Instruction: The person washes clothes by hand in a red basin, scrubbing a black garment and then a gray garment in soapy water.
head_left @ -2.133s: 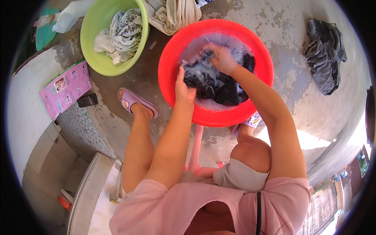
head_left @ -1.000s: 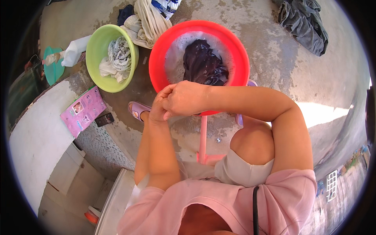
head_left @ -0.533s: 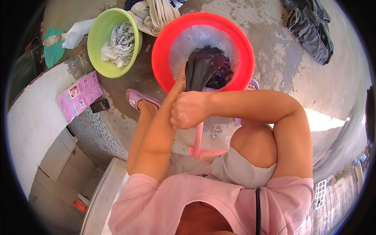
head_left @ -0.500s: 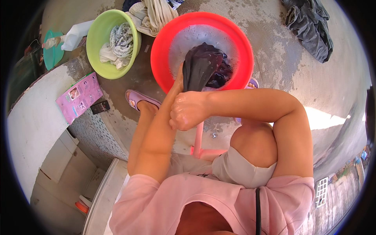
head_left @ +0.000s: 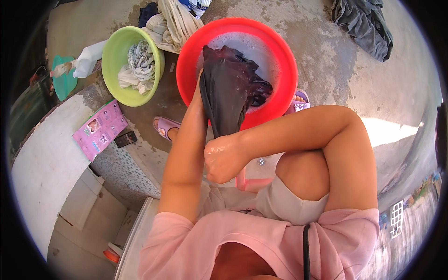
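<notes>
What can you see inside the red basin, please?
Inside the red basin are foamy water and part of a dark cloth, which stretches out to the right hand. The basin's bottom is hidden beneath them.

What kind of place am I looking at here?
Probably a home yard or patio used for washing clothes by hand: a red basin holds foamy water and dark cloth, pale cloths lie in a lime-green basin, and bright sunlight falls on the worn floor.
</notes>
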Tool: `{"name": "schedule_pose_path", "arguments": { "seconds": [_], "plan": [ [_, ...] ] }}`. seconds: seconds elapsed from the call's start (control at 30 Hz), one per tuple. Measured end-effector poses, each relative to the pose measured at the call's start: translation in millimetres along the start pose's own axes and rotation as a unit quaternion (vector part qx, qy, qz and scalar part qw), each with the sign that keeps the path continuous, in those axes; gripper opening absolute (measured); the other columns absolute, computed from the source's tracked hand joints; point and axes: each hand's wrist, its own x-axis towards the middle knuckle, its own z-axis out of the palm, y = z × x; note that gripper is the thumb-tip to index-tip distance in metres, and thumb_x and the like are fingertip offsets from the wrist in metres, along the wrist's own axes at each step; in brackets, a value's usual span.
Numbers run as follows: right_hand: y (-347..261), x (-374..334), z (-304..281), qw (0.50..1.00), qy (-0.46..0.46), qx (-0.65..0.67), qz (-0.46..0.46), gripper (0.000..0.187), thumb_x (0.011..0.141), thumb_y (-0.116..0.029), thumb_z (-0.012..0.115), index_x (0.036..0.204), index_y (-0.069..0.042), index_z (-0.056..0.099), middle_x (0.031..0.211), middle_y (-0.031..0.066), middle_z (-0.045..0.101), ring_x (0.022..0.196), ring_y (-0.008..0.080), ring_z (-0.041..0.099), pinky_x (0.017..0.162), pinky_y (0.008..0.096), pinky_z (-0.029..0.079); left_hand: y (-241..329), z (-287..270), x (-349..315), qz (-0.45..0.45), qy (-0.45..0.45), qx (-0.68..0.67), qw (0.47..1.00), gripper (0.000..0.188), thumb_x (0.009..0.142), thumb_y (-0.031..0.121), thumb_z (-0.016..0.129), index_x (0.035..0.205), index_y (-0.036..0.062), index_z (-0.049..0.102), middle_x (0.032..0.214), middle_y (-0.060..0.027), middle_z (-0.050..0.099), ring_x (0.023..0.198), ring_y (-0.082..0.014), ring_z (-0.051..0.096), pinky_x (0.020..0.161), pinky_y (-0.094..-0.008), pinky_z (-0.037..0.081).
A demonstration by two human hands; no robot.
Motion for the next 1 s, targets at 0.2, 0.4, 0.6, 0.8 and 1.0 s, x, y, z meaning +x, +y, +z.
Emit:
{"name": "schedule_pose_path", "arguments": {
  "seconds": [0.2, 0.4, 0.6, 0.8, 1.0],
  "plan": [
    [29.1, -37.3, -13.9, 0.935, 0.325, 0.003, 0.141, 0.015, 0.083, -0.016, 0.064, 0.080, -0.003, 0.056, 0.084, 0.0100, 0.059, 0.080, 0.0221, 0.060, 0.065, 0.0354, 0.048, -14.5, -4.0, -37.8, -0.025, 0.010, 0.056, 0.998, 0.030, 0.092, 0.017, 0.051, 0.116, 0.0006, 0.057, 0.101, -0.0062, 0.063, 0.091, -0.0143, 0.059, 0.083, -0.0274, 0.049],
    [85.1, -146.8, -10.1, 0.606, 0.453, 0.266, 0.597, 0.023, 0.085, -0.017, 0.059, 0.099, 0.000, 0.065, 0.090, 0.0082, 0.065, 0.089, 0.0188, 0.060, 0.080, 0.0313, 0.047, -25.4, -8.5, -60.5, -0.062, -0.005, 0.164, 0.985, 0.031, 0.092, 0.017, 0.050, 0.117, 0.0003, 0.057, 0.104, -0.0063, 0.064, 0.092, -0.0145, 0.060, 0.084, -0.0282, 0.050],
    [93.0, -166.6, -5.9, 0.586, 0.313, 0.541, 0.516, 0.026, 0.087, -0.019, 0.061, 0.106, -0.001, 0.065, 0.094, 0.0031, 0.065, 0.092, 0.0103, 0.058, 0.082, 0.0250, 0.045, -4.8, -15.7, -59.0, -0.091, -0.007, 0.126, 0.988, 0.032, 0.093, 0.017, 0.050, 0.119, -0.0001, 0.058, 0.107, -0.0064, 0.065, 0.094, -0.0148, 0.062, 0.086, -0.0291, 0.051],
    [76.5, -153.9, -23.8, 0.548, 0.343, 0.596, 0.476, 0.040, 0.084, -0.013, 0.070, 0.119, 0.001, 0.055, 0.096, 0.0047, 0.063, 0.091, 0.0098, 0.059, 0.082, 0.0249, 0.047, 22.8, -35.9, -67.6, -0.056, -0.001, 0.041, 0.998, 0.033, 0.092, 0.017, 0.051, 0.118, -0.0017, 0.060, 0.110, -0.0077, 0.066, 0.097, -0.0171, 0.064, 0.089, -0.0297, 0.051],
    [63.6, -147.2, -11.0, 0.449, 0.354, 0.645, 0.507, 0.044, 0.087, -0.015, 0.066, 0.125, 0.001, 0.050, 0.100, 0.0077, 0.066, 0.093, 0.0109, 0.062, 0.084, 0.0271, 0.049, 27.3, -51.5, -73.5, -0.016, -0.019, 0.102, 0.994, 0.031, 0.088, 0.001, 0.055, 0.119, -0.0017, 0.060, 0.109, -0.0055, 0.066, 0.097, -0.0145, 0.063, 0.090, -0.0286, 0.050]
  ]
}}
